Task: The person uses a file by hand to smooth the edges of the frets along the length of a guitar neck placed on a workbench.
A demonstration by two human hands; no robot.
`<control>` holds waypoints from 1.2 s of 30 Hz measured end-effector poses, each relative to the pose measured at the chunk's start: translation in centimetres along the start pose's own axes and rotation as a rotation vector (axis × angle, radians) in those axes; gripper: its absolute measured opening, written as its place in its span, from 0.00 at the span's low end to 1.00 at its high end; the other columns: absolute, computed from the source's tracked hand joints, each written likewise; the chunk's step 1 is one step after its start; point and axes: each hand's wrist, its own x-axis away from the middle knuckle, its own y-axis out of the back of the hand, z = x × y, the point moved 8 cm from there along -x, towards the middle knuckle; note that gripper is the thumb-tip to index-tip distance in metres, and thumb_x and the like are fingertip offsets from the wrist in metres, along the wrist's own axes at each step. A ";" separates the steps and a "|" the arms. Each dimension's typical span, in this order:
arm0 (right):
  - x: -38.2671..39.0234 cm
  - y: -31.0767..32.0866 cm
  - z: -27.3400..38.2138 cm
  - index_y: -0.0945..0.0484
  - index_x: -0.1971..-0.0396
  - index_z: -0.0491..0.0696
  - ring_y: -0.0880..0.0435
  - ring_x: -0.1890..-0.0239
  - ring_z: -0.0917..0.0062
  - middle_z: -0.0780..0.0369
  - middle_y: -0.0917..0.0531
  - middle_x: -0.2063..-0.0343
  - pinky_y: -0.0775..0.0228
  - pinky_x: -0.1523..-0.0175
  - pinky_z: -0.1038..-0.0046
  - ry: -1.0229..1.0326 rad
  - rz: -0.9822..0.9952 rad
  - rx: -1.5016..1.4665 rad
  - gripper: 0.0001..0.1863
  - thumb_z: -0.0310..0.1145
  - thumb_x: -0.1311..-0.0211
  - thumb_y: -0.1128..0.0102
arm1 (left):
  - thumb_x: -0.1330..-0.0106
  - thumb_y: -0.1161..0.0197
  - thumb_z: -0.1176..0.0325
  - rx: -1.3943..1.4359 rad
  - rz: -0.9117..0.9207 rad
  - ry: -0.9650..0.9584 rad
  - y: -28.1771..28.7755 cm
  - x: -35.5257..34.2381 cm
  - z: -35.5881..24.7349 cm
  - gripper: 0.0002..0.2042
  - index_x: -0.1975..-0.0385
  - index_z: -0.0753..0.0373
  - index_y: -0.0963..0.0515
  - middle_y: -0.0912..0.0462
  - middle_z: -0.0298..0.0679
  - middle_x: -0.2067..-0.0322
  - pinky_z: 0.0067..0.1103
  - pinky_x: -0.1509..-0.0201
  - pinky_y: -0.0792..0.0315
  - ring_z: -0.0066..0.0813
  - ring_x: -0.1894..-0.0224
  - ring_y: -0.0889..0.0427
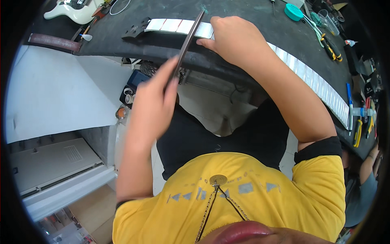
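The likeliest trouble is a slip of the long flat file (190,38) held in the left hand (156,95). It crosses the guitar neck (300,67) right beside the right hand (233,38), so a stroke that skids sideways could scrape the right thumb or catch one of the silvery-white strips covering the fretboard. Too steep a tilt or uneven pressure from the one hand could cause that. The neck could also twist: it lies near the front edge of the bench (174,9), and the right hand seems its only steadying hold, so a hard push near the headstock (136,31) might swing it.

The left fingers are closed around the near end of the file, whose far end reaches past the neck. The right fingers grip the neck, the thumb along its near side and the others folded over toward the far edge. The neck passes beneath that hand, with the headstock off to the left and the strip-covered length curving away to the lower right. The left hand is blurred, and I cannot tell whether the file touches the strips.
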 end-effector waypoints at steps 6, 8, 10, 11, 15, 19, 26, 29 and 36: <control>-0.5 0.1 1.2 0.09 0.65 0.40 0.04 0.60 0.51 0.48 0.07 0.69 0.10 0.52 0.55 0.016 -0.010 0.005 0.25 0.52 0.29 0.21 | 0.19 0.37 0.80 0.064 -0.038 0.166 1.7 11.8 3.4 0.27 0.22 0.60 0.20 0.22 0.33 0.78 0.21 0.68 0.31 0.18 0.76 0.28; -0.3 0.1 1.0 0.09 0.65 0.40 0.04 0.60 0.51 0.48 0.07 0.69 0.10 0.53 0.55 0.012 -0.002 -0.009 0.25 0.52 0.29 0.21 | 0.20 0.37 0.80 0.044 -0.053 0.132 2.1 10.9 3.0 0.27 0.22 0.59 0.20 0.23 0.34 0.78 0.21 0.68 0.32 0.19 0.76 0.28; -0.3 0.2 0.9 0.09 0.64 0.39 0.04 0.60 0.51 0.48 0.07 0.69 0.10 0.53 0.55 0.006 0.012 -0.012 0.26 0.52 0.29 0.21 | 0.21 0.33 0.78 -0.086 -0.093 0.008 2.6 9.4 1.1 0.25 0.25 0.59 0.18 0.14 0.48 0.72 0.29 0.65 0.23 0.41 0.75 0.19; -0.3 0.1 0.8 0.09 0.64 0.39 0.04 0.60 0.51 0.48 0.07 0.69 0.10 0.52 0.55 -0.004 0.029 -0.013 0.26 0.53 0.29 0.21 | 0.21 0.33 0.78 -0.086 -0.095 0.004 2.5 9.0 0.8 0.25 0.25 0.59 0.18 0.14 0.48 0.72 0.29 0.65 0.23 0.41 0.75 0.19; -0.3 -0.1 0.8 0.10 0.64 0.39 0.04 0.60 0.51 0.48 0.07 0.69 0.11 0.52 0.54 -0.015 0.038 -0.004 0.27 0.53 0.29 0.21 | 0.22 0.32 0.76 -0.194 -0.054 -0.006 1.8 6.9 0.0 0.24 0.27 0.58 0.16 0.10 0.53 0.67 0.36 0.61 0.19 0.54 0.70 0.13; -0.3 0.1 1.1 0.10 0.64 0.39 0.04 0.59 0.52 0.48 0.07 0.68 0.11 0.51 0.55 -0.005 0.031 -0.009 0.28 0.55 0.29 0.21 | 0.22 0.32 0.74 -0.149 -0.139 -0.164 1.0 0.1 -0.6 0.20 0.32 0.60 0.15 0.09 0.60 0.61 0.44 0.57 0.17 0.63 0.61 0.10; -0.6 0.0 0.7 0.10 0.64 0.39 0.05 0.58 0.52 0.48 0.07 0.67 0.11 0.51 0.54 -0.007 0.071 -0.002 0.30 0.57 0.28 0.22 | 0.16 0.36 0.68 -0.073 -0.014 -0.079 0.1 -6.4 -0.3 0.20 0.28 0.61 0.16 0.05 0.52 0.57 0.31 0.49 0.17 0.38 0.62 0.10; -0.4 0.2 0.6 0.10 0.64 0.39 0.05 0.58 0.51 0.48 0.07 0.68 0.12 0.51 0.53 -0.017 0.033 0.006 0.30 0.58 0.28 0.23 | 0.16 0.38 0.73 0.011 -0.131 -0.137 1.0 2.8 1.4 0.22 0.25 0.59 0.17 0.13 0.40 0.69 0.26 0.62 0.22 0.24 0.73 0.19; -0.6 0.0 1.0 0.11 0.62 0.39 0.06 0.59 0.50 0.47 0.08 0.69 0.12 0.51 0.52 -0.033 0.029 0.020 0.33 0.62 0.26 0.27 | 0.14 0.40 0.76 0.281 -0.004 0.201 2.8 8.1 2.4 0.20 0.26 0.63 0.18 0.23 0.36 0.78 0.23 0.67 0.27 0.24 0.77 0.24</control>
